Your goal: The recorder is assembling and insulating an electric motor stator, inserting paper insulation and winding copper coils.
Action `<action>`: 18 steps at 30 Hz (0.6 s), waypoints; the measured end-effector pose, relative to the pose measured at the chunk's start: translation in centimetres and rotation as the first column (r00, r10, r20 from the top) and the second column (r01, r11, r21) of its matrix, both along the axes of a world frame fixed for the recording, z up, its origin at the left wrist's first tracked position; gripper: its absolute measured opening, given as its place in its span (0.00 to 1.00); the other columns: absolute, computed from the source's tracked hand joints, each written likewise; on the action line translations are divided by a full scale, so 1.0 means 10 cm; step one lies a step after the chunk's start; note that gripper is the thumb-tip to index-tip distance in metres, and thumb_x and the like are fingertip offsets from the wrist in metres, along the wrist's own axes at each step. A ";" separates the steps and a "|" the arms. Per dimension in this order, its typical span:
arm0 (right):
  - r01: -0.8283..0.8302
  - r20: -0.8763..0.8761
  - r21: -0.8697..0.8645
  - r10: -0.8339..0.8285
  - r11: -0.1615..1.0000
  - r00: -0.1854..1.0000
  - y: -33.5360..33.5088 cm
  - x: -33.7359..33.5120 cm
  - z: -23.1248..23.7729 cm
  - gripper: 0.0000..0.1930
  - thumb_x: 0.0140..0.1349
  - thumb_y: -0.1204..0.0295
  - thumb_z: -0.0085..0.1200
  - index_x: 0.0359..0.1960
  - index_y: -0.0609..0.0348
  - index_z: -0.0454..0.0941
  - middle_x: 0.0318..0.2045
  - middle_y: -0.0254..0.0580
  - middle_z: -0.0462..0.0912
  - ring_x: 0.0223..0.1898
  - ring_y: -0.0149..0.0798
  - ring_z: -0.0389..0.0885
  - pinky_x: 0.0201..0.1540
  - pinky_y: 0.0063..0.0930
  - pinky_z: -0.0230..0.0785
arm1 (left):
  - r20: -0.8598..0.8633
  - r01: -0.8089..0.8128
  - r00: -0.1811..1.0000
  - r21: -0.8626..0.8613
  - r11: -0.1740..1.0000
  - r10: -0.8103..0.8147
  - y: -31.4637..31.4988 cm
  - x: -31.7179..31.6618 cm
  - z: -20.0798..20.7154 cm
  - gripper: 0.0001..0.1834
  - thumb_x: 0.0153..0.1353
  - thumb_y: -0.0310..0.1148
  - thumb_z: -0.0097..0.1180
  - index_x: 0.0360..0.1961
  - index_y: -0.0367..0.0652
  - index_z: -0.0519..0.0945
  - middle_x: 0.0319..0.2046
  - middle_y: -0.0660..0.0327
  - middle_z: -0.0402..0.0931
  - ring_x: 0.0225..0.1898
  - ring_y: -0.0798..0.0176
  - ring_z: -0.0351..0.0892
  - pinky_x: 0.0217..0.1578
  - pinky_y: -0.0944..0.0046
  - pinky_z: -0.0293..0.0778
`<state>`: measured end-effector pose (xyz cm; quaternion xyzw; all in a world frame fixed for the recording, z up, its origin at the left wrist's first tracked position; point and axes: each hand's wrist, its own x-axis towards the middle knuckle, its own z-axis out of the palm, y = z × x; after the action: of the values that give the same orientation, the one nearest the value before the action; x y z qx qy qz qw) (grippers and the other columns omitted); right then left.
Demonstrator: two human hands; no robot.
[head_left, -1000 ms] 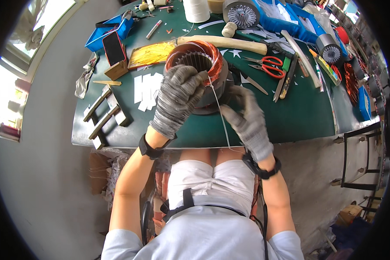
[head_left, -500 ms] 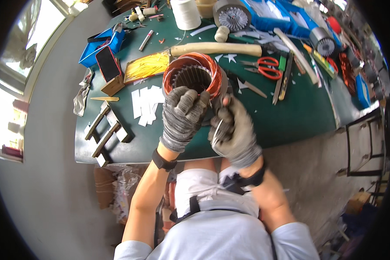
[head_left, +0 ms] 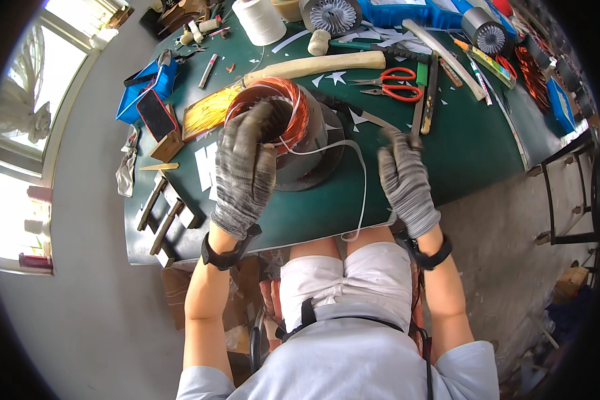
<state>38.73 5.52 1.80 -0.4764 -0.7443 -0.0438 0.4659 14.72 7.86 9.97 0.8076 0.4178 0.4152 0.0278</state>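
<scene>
A motor stator [head_left: 317, 147] with a ring of copper windings [head_left: 300, 110] stands on the bench in front of me. My left hand [head_left: 241, 180], in a grey knit glove, lies over the near left side of the windings. Its fingers reach down into the bore, where their blurred tips are hidden. A white cord [head_left: 363, 167] leaves the windings beside my left thumb, bends right and hangs down past the bench edge. My gloved right hand [head_left: 408, 187] is away from the stator, fingers loosely stretched, close to the lower end of a long flat blade [head_left: 417, 120].
Red-handled scissors [head_left: 397, 85], a wooden mallet handle [head_left: 320, 65] and a white thread spool [head_left: 259, 20] lie beyond the stator. Yellow strips [head_left: 210, 113], a phone [head_left: 157, 113] and a blue bin [head_left: 130, 100] stand left. A metal-and-wood stand [head_left: 167, 217] sits near the front-left edge.
My right hand has moved right, away from the stator. My left hand has gone from the front rim into the bore. The white cord now shows as a long loop.
</scene>
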 end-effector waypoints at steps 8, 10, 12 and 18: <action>-0.208 -0.382 -0.160 0.133 0.965 0.915 -0.04 -0.64 0.28 0.20 0.53 0.78 0.51 0.51 0.54 0.72 0.42 0.50 0.74 0.37 0.48 0.74 0.45 0.35 0.68 | -0.231 0.035 0.969 -0.221 0.975 -0.087 0.12 -0.03 0.13 0.13 0.58 0.31 0.42 0.39 0.36 0.76 0.30 0.49 0.74 0.37 0.47 0.71 0.43 0.53 0.65; -0.212 -0.368 -0.040 0.183 0.977 0.912 0.14 -0.83 0.26 0.23 0.52 0.79 0.50 0.52 0.52 0.70 0.44 0.51 0.73 0.41 0.49 0.74 0.45 0.38 0.68 | -0.348 0.084 0.921 -0.256 0.963 -0.173 0.11 -0.05 0.20 0.11 0.54 0.29 0.46 0.37 0.37 0.74 0.28 0.51 0.74 0.37 0.47 0.72 0.42 0.51 0.66; -0.211 -0.354 0.085 0.228 0.974 0.907 0.20 -1.02 0.22 0.25 0.51 0.80 0.49 0.54 0.51 0.68 0.47 0.52 0.71 0.44 0.51 0.73 0.44 0.41 0.68 | -0.478 0.117 0.861 -0.149 0.982 -0.175 0.21 -0.15 0.14 0.12 0.58 0.31 0.43 0.39 0.38 0.74 0.33 0.50 0.74 0.40 0.45 0.72 0.45 0.52 0.66; -0.147 -0.345 0.181 0.203 0.972 0.916 0.33 -0.89 0.45 0.23 0.52 0.81 0.44 0.53 0.59 0.68 0.50 0.48 0.70 0.49 0.48 0.67 0.55 0.40 0.59 | -0.515 -0.309 0.728 0.343 0.887 0.452 0.04 0.00 0.18 0.29 0.55 0.41 0.46 0.58 0.40 0.64 0.58 0.56 0.65 0.64 0.45 0.51 0.61 0.36 0.34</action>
<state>29.82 8.80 6.31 -0.3708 -0.6803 0.0301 0.6315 14.71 8.27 11.74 0.7887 0.5116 0.1907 -0.2826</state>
